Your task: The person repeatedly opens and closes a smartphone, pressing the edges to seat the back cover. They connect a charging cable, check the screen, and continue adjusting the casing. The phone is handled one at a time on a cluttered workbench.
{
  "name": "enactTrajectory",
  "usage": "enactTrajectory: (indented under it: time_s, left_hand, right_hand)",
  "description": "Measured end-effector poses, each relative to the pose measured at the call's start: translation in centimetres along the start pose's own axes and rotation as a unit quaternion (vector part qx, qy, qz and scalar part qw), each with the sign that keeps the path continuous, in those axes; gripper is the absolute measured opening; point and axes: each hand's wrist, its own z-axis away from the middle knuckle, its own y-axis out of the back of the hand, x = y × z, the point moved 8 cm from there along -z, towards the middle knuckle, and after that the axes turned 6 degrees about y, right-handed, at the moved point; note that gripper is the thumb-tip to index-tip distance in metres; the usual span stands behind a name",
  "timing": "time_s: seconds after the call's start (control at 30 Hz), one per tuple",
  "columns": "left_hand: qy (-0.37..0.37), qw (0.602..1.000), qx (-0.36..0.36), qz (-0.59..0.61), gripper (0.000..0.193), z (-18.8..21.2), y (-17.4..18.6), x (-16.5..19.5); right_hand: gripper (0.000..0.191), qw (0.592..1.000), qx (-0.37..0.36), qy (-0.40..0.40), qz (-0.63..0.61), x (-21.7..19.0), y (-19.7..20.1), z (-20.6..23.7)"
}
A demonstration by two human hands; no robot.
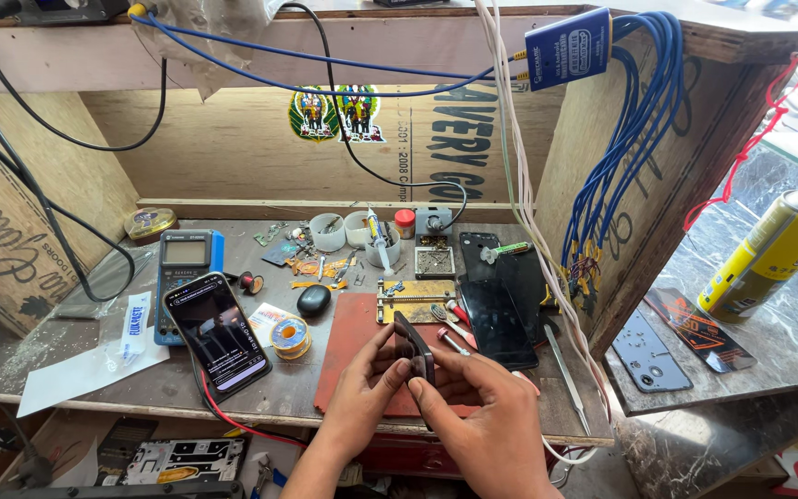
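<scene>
Both hands' fingers [397, 368] pinch a dark phone [415, 344] edge-on; white cups [328, 232] behind hold tools.

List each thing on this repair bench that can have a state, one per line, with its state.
Dark slim phone body: held on edge, off the mat, between both hands.
Left hand: grip closed on the phone body.
Right hand: grip closed on it too.
Black smartphone: screen lit, lying flat, red cable attached.
Blue multimeter: display blank.
Yellow spray can: upright, capped.
</scene>
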Motion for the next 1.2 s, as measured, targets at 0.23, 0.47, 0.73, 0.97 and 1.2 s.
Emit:
enactTrajectory:
  time_s: [0.23,0.47,0.73,0.97,1.2]
  left_hand:
    - [0.007,1.0,0.009,-0.022,0.081,0.0,0.1,-0.2]
    - [0.01,0.999,0.016,-0.027,0.072,-0.2,0.3,-0.3]
    - [-0.027,0.991,0.075,-0.11,0.044,0.7,-0.1,1.7]
    - [0.079,0.996,-0.032,0.024,0.065,3.5,-1.6,1.6]
    - [-0.086,0.974,0.048,-0.206,0.055,4.0,-1.4,4.4]
  right_hand:
    - [0.039,1.0,-0.001,0.019,0.014,-0.2,0.1,-0.1]
    - [0.035,0.998,0.0,0.059,0.019,0.4,-0.3,0.5]
    - [0.037,0.992,0.041,0.086,0.08,3.7,-1.5,2.1]
    - [0.045,0.998,-0.003,0.06,0.036,7.0,-4.8,4.0]
    - [0.056,0.992,-0.076,0.073,0.074,7.6,-5.3,3.3]
